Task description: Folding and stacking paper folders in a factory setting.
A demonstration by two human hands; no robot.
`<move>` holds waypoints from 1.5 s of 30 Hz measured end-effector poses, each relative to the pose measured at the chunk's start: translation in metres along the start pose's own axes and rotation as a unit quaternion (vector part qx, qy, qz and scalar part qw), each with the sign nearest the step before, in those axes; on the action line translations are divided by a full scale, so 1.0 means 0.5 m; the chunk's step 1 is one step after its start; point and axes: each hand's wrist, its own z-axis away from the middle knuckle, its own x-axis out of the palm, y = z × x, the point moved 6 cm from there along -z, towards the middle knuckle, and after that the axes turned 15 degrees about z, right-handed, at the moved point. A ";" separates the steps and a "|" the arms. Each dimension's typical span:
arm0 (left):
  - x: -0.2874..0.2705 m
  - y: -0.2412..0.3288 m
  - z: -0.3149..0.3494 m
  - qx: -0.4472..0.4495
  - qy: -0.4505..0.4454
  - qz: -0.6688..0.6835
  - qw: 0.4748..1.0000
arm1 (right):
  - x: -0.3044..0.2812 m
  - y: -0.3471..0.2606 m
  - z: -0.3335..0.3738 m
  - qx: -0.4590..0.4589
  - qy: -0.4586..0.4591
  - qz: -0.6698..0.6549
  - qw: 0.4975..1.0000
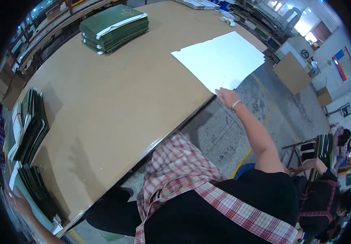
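Observation:
My right hand (228, 99), a bracelet at its wrist, pinches the near corner of a large white sheet (220, 57). That sheet, perhaps one of a thin stack, lies at the table's right end and juts past its edge. At the far left my left hand (19, 203) has its fingers apart beside a pale green sheet (35, 203). This sheet leans on a stack of dark green folded pieces (41, 193). Whether the left fingertips touch it, I cannot tell.
The brown table (118, 101) curves across the view. Another dark green stack with white strips (25, 126) stands at its left edge, and a green pile (114, 30) lies at the back. Cardboard (292, 73) stands on the floor; people (321, 199) work at the right.

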 end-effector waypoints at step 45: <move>-0.044 0.901 0.245 0.089 -0.156 0.296 0.938 | -0.224 -0.718 0.177 -0.557 0.227 -0.313 0.735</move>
